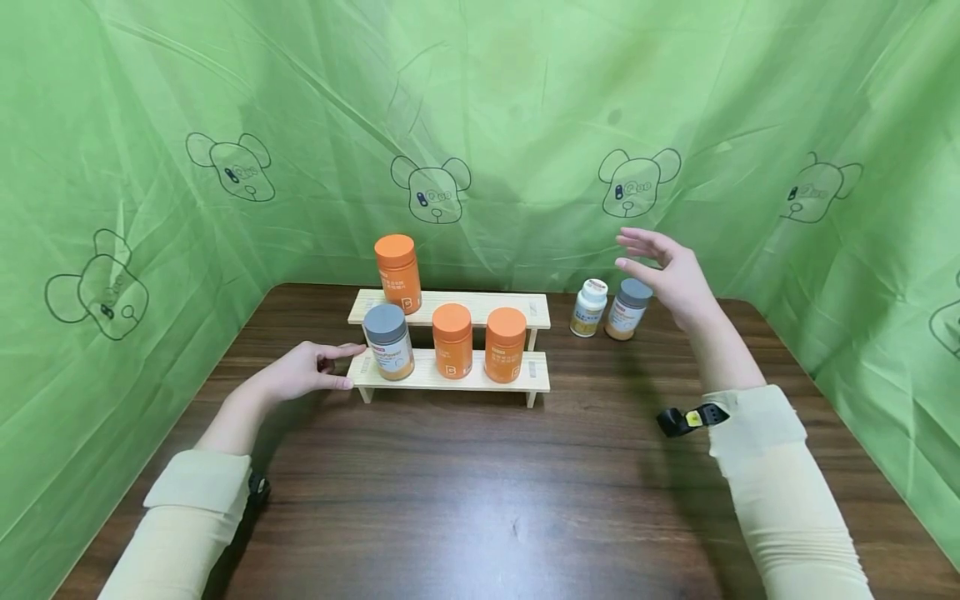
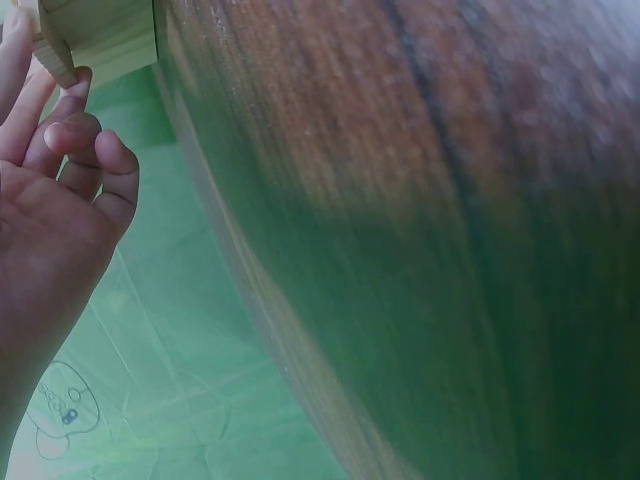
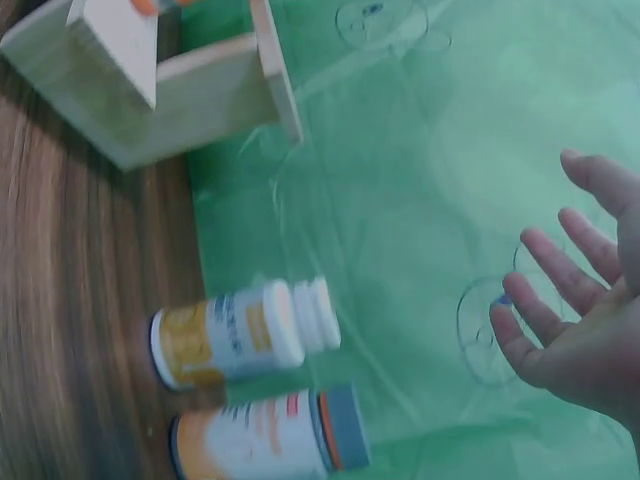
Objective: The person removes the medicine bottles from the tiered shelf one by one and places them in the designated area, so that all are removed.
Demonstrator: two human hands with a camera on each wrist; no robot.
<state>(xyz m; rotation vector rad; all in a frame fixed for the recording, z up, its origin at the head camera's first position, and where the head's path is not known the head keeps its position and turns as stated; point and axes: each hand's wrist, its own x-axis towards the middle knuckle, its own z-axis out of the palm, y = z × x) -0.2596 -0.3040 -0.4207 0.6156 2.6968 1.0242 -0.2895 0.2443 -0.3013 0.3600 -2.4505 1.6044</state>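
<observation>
A two-tier pale wooden rack (image 1: 480, 382) stands on the table. My left hand (image 1: 303, 371) grips the left end of its lower tier, thumb at the front and index finger behind. On that tier, a grey-lidded jar (image 1: 389, 343) stands nearest this hand, with two orange jars (image 1: 452, 342) to its right. Another orange jar (image 1: 399, 275) sits at the left of the upper tier. My right hand (image 1: 671, 275) is raised, holding nothing, fingers spread in the right wrist view. Below it stand a white bottle (image 3: 235, 335) and a second grey-lidded jar (image 3: 270, 440).
The dark wooden table (image 1: 465, 500) is enclosed at the back and sides by a green cloth (image 1: 525, 108) printed with bear outlines. A black strap (image 1: 693, 418) circles the right wrist over the rolled sleeve.
</observation>
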